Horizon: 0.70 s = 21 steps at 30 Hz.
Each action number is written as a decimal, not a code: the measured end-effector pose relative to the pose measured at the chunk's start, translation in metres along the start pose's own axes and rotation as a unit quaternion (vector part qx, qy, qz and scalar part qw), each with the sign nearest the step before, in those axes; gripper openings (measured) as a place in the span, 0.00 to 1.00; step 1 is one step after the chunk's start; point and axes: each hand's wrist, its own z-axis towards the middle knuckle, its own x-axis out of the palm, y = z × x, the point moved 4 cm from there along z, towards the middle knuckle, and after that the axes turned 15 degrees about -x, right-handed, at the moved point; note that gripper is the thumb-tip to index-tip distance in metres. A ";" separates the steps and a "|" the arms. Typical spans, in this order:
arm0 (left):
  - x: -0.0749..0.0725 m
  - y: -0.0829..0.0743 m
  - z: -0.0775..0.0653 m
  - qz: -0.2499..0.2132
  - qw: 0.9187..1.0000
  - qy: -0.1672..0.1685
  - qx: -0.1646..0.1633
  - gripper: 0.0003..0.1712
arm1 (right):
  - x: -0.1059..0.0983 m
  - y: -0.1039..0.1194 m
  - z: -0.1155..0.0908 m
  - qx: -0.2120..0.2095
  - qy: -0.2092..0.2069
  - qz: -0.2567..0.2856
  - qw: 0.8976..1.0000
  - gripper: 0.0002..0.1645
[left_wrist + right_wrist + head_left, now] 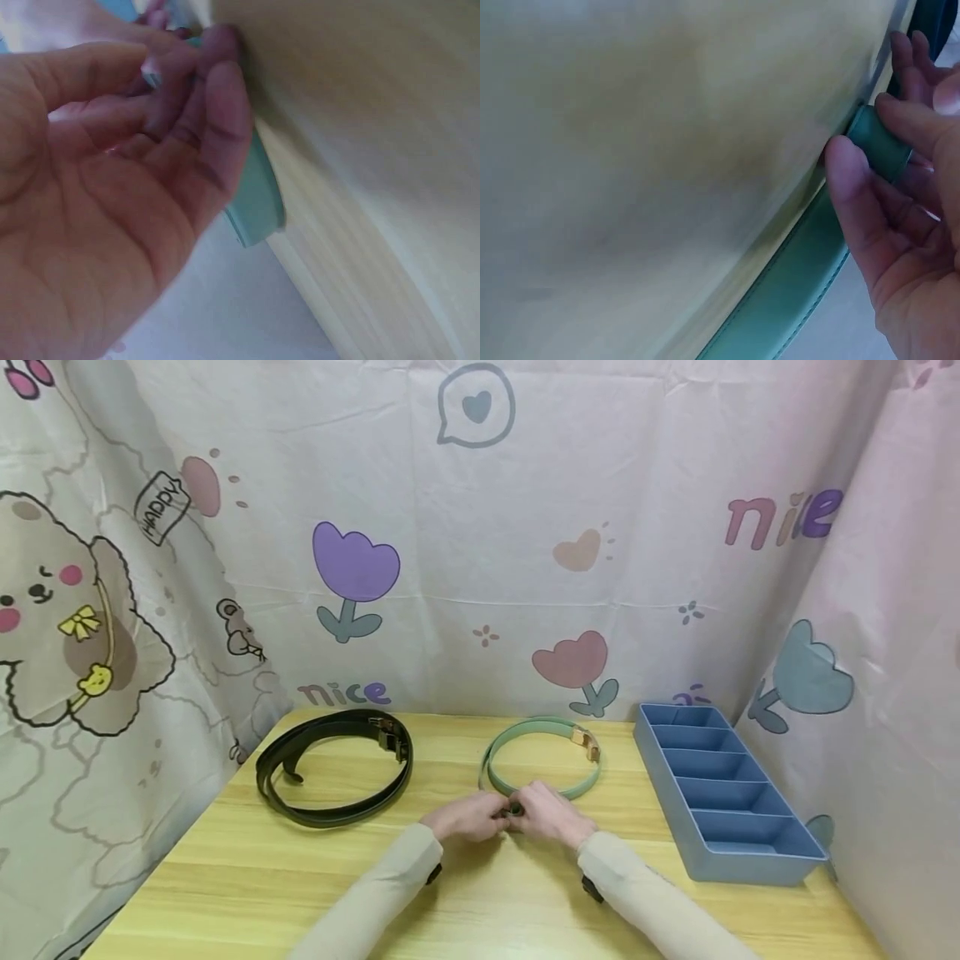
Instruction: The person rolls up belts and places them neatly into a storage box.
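Observation:
A green belt [525,727] with a gold-coloured buckle stands on edge in a loop at the middle of the table. At its near side, my left hand [468,817] and right hand [551,814] meet. In the right wrist view, the thumb and a finger of my right hand [907,202] pinch a curled piece of the belt [877,142]. Seen from the left wrist, my left hand [112,180] has its fingers bent at the belt [259,199], partly hiding it; their exact contact is covered.
A black belt [330,818] lies coiled on the left of the wooden table [300,885]. On the right stands a blue box [678,814] with several compartments in a row. A printed curtain [450,527] hangs behind the table and along both sides.

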 end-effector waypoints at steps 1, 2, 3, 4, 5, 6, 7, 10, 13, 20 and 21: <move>-0.001 0.001 0.000 -0.009 1.000 -0.003 -0.009 0.06 | 0.000 0.000 0.001 -0.003 0.002 0.001 1.000 0.06; -0.002 0.002 0.000 -0.017 1.000 -0.011 -0.016 0.05 | 0.000 0.001 0.003 -0.006 0.005 0.002 1.000 0.06; -0.003 0.003 0.000 -0.025 0.999 -0.020 -0.025 0.05 | 0.000 0.001 0.004 -0.010 0.006 0.003 1.000 0.05; -0.004 0.005 0.000 -0.029 0.999 -0.033 -0.031 0.04 | 0.000 0.001 0.005 -0.013 0.008 0.003 1.000 0.04; -0.005 0.006 -0.001 -0.029 0.998 -0.049 -0.036 0.03 | 0.000 0.002 0.005 -0.016 0.010 0.002 1.000 0.04; -0.005 0.008 -0.001 -0.031 0.997 -0.063 -0.042 0.02 | 0.000 0.003 0.006 -0.020 0.013 -0.003 1.000 0.04; -0.006 0.010 -0.001 -0.025 0.995 -0.082 -0.048 0.02 | 0.000 0.003 0.006 -0.024 0.018 -0.009 1.000 0.04; -0.006 0.015 -0.002 0.011 0.989 -0.137 -0.057 0.06 | 0.000 0.005 0.005 -0.037 0.026 -0.035 0.998 0.04; -0.005 0.016 -0.001 0.048 0.981 -0.180 -0.049 0.09 | -0.001 0.006 0.002 -0.054 0.019 -0.065 0.996 0.06; -0.001 0.016 0.008 -0.005 0.990 -0.143 -0.018 0.05 | -0.005 0.007 -0.004 -0.076 -0.001 -0.091 0.993 0.18; -0.001 0.016 0.009 -0.018 0.991 -0.128 -0.021 0.04 | -0.006 0.007 -0.003 -0.073 0.001 -0.088 0.994 0.17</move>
